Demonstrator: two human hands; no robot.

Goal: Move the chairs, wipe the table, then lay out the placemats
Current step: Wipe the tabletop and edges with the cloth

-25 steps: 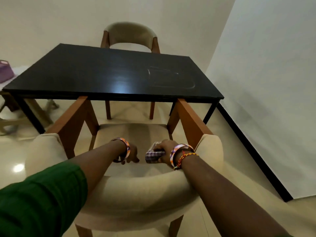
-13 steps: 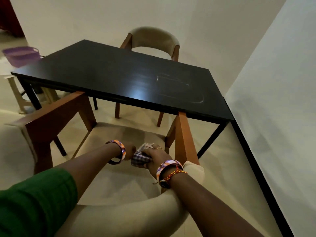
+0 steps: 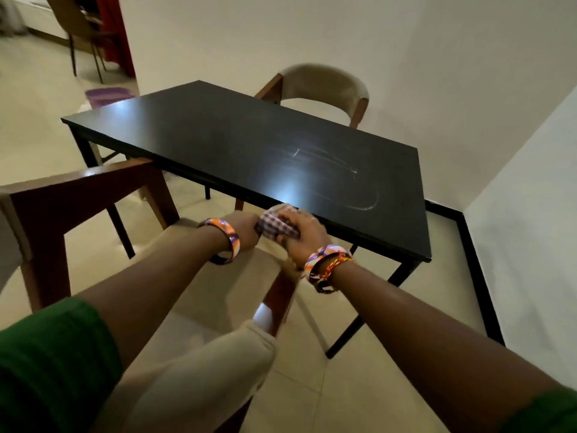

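A black rectangular table [image 3: 218,142] stands ahead with faint wipe streaks on its right half. A beige padded chair with brown wooden arms [image 3: 199,364] sits in front of me, pulled back from the table's near edge. A second beige chair [image 3: 324,85] is at the table's far side. Both hands meet just before the near table edge. My right hand [image 3: 301,234] grips a bunched checked cloth [image 3: 273,225]. My left hand [image 3: 245,229] holds the cloth's left end; its fingers are hidden behind it.
A white wall with a black skirting strip [image 3: 477,276] runs along the right. A purple basin [image 3: 107,95] sits on the floor beyond the table's far left corner. Another chair [image 3: 81,29] stands in the doorway at top left. Tiled floor lies to the left.
The view has swung left and moved closer to the table. Both hands have risen with the cloth from over the chair seat to the table's near edge.
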